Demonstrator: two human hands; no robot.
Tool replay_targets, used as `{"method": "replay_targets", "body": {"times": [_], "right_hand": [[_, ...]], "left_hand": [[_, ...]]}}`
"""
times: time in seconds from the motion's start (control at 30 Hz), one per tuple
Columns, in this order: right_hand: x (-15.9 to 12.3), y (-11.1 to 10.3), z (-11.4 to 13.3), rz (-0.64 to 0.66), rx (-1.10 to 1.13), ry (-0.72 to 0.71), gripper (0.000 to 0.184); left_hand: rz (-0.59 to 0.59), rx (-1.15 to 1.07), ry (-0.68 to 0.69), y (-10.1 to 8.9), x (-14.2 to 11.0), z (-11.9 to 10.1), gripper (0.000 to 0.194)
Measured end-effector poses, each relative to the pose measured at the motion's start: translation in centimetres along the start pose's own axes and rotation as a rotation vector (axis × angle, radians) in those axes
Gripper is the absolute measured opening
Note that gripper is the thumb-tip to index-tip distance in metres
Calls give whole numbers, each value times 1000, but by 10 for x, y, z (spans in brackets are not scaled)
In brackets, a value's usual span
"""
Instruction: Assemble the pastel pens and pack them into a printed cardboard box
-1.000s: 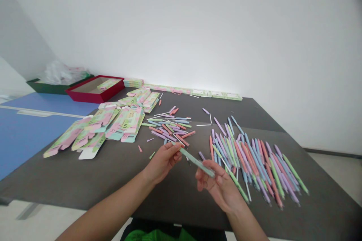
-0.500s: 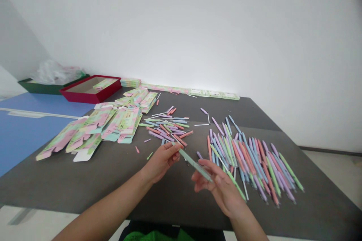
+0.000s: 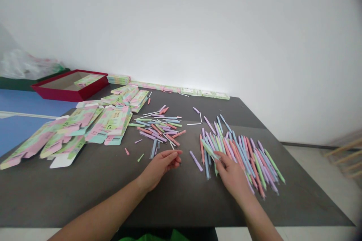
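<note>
From flattened pink-and-green cardboard cartons (image 3: 113, 122) at left, across to a loose heap of short pastel plastic pen parts (image 3: 160, 130). Just nearer, with left hand (image 3: 161, 165) curled, thumb to forefinger — cannot tell whether around anything. No longer on the slim pale-green plastic pen (image 3: 209, 148), leaving that to the right hand (image 3: 232, 172) alone — now pinched, tilted, at the left side of the long pastel pens (image 3: 246, 154).
</note>
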State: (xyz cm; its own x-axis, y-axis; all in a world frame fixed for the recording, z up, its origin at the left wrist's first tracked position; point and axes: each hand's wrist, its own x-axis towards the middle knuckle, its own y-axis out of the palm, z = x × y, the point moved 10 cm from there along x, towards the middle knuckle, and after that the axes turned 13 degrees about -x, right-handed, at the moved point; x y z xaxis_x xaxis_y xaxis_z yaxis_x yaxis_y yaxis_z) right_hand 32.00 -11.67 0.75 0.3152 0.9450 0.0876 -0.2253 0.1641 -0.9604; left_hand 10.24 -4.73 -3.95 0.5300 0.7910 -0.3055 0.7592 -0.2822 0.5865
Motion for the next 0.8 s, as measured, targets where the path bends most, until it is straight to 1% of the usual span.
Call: {"method": "replay_targets", "body": {"times": [0.13, 0.23, 0.33, 0.4, 0.53, 0.67, 0.73, 0.8], "right_hand": [[1, 19, 32, 46, -313, -130, 32], [-2, 30, 46, 62, -449, -180, 32], [-2, 31, 48, 57, -473, -195, 32], [0, 29, 52, 51, -461, -220, 29], [8, 27, 76, 51, -429, -290, 23], [12, 39, 103, 81, -488, -349, 21], [12, 49, 110, 90, -542, -356, 17], [11, 58, 114, 94, -577, -356, 18]], "left_hand": [[5, -20, 8, -1, 0, -1, 29], [-6, -25, 18, -3, 0, -3, 30], [-15, -29, 29, -5, 0, -6, 32], [-18, -29, 42, -6, 1, -7, 32], [-44, -16, 75, -9, 1, -9, 32], [-59, -7, 84, -11, 2, -7, 30], [-61, -7, 86, -11, 1, -8, 29], [-64, -18, 91, -11, 0, -9, 29]]}}
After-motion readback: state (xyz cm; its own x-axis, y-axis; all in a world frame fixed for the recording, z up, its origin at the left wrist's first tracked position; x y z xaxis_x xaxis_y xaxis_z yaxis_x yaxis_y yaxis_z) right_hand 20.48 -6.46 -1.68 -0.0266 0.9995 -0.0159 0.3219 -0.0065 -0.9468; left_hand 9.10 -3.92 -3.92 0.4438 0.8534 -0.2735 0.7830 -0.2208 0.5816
